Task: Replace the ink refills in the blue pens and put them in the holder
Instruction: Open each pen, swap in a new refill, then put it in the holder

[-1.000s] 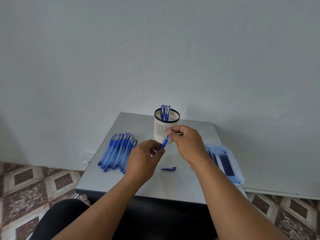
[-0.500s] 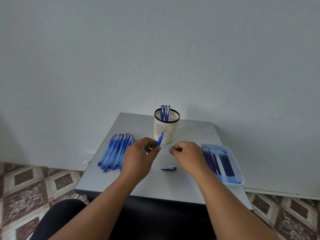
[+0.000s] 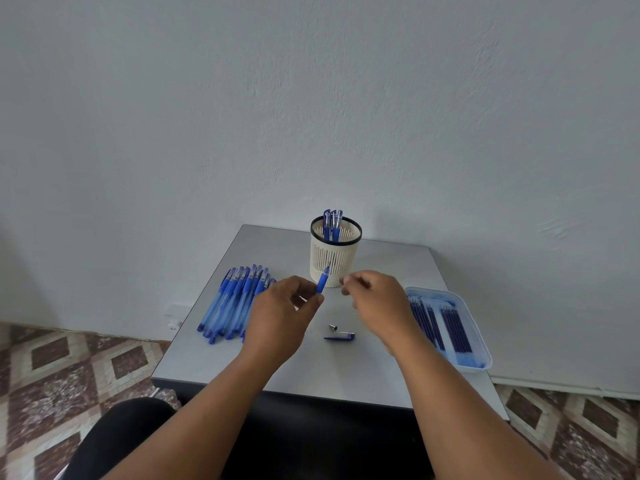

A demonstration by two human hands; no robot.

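Blue is showing between your left hand [image 3: 282,315] and the holder [image 3: 334,252]: you are pinching the pen [image 3: 322,280] low on its barrel, its long axis tilting up and away toward the holder's near wall, the open end pointing up. Your right hand [image 3: 375,304] is hovering just beside that end, a little to its right, with its fingers [image 3: 346,282] curled into a pinch; whether they are holding a refill or nothing is too small to tell. The refills [image 3: 440,323] are lying lengthwise in the tray [image 3: 479,344] on your right, so your right hand is the nearer one for fetching one, and it would likely have to line a refill up with the tilted barrel to slide it in. On the surface [image 3: 346,368] below your hands, the tip [image 3: 333,327] and the cap [image 3: 340,337] are lying close together, waiting. Untouched pens [image 3: 232,303] are lying in a row to your left, and a few finished ones [image 3: 331,221] are standing in the holder.
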